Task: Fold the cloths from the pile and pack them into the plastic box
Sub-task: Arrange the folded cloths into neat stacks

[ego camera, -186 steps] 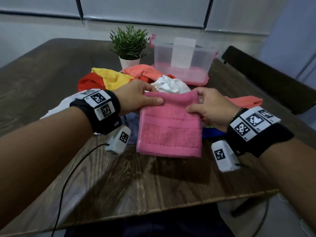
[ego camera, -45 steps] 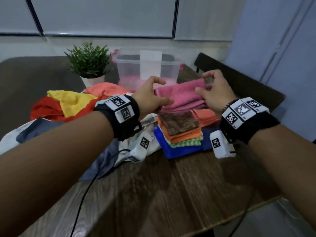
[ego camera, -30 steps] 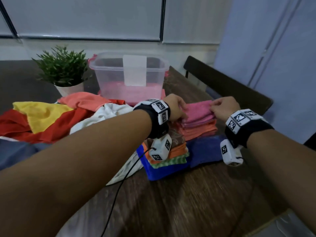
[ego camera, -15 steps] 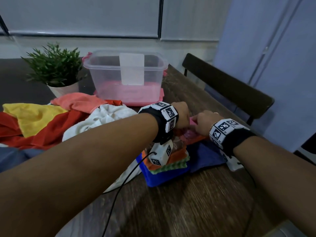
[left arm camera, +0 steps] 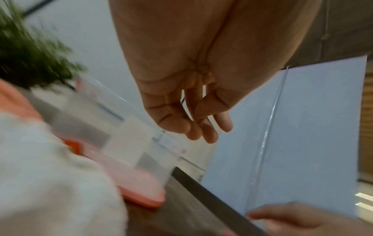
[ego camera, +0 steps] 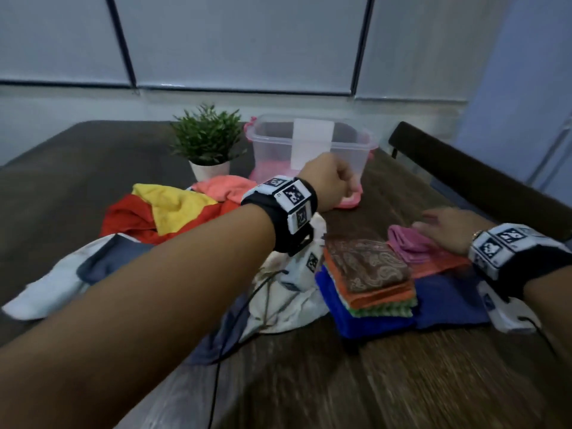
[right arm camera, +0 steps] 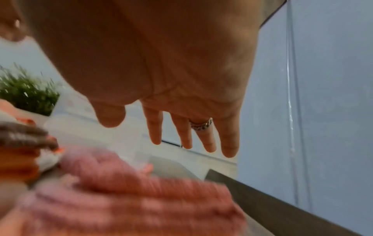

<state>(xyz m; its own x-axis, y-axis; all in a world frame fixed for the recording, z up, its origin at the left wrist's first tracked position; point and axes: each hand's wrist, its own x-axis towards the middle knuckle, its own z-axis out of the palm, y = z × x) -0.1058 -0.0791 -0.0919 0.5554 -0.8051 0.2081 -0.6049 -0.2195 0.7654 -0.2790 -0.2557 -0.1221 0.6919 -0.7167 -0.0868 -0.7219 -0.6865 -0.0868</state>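
While your left hand (ego camera: 328, 181) hangs empty with fingers loosely curled before the plastic box (ego camera: 312, 147), your right hand (ego camera: 445, 230) spreads straight fingers over the folded pink cloth (ego camera: 408, 246) on the desk (ego camera: 371, 382).

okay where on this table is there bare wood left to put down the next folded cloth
Bare wood shows on the table nearest the person, in front of the blue-based folded stack, and in a strip between that stack and the plastic box. It is crowded left of the stack, where the unfolded pile spreads, and right, under the pink cloth.
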